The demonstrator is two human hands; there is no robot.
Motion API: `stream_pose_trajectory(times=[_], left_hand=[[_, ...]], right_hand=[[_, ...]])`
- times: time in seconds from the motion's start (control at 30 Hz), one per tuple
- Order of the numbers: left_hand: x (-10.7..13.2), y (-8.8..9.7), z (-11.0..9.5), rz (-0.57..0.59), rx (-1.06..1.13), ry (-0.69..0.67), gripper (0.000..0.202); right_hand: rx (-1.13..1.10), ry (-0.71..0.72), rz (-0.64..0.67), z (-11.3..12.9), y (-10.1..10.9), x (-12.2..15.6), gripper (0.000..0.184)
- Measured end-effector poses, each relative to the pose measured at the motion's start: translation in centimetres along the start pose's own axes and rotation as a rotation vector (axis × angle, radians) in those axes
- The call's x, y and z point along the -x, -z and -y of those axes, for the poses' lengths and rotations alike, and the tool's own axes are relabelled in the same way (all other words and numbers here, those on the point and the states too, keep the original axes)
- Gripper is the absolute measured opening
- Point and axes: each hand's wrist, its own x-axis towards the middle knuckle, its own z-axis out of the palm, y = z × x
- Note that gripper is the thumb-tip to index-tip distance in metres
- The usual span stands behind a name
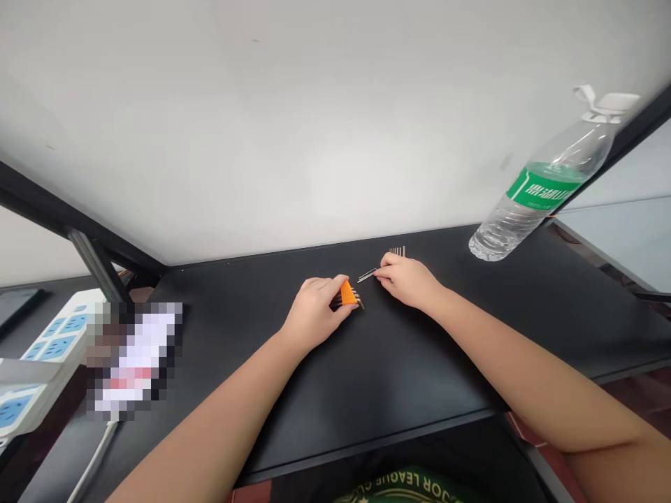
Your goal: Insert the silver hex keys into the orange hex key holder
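Near the middle of the black tabletop, my left hand [313,311] grips an orange hex key holder [347,293] between thumb and fingers. Several metal keys stick out of both sides of the holder. To its right, my right hand [412,281] pinches a thin L-shaped hex key [368,275], whose free end points toward the holder without touching it. Just behind the right hand lies a row of metal hex keys [398,251], partly covered by that hand.
A large water bottle [545,185] with a green label stands at the back right. On the left are a pixelated object [141,356] with a white cable [94,457] and a white power strip [57,342]. A white wall [314,140] closes the back; black frame bars flank the table [388,377].
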Motion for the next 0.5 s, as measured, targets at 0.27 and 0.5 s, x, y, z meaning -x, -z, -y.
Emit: stream_pose_trajectory(times=[0.27, 0.5], left_hand=[[0.1, -0.2, 0.2, 0.002, -0.029, -0.024, 0.045], [0.0, -0.2, 0.1, 0.003, -0.004, -0.003, 0.044]], right_hand=[[0.093, -0.007, 0.083, 1.2, 1.4, 0.5, 0.028], [0.071, 0.003, 0.124, 1.5, 1.7, 0.9, 0.028]])
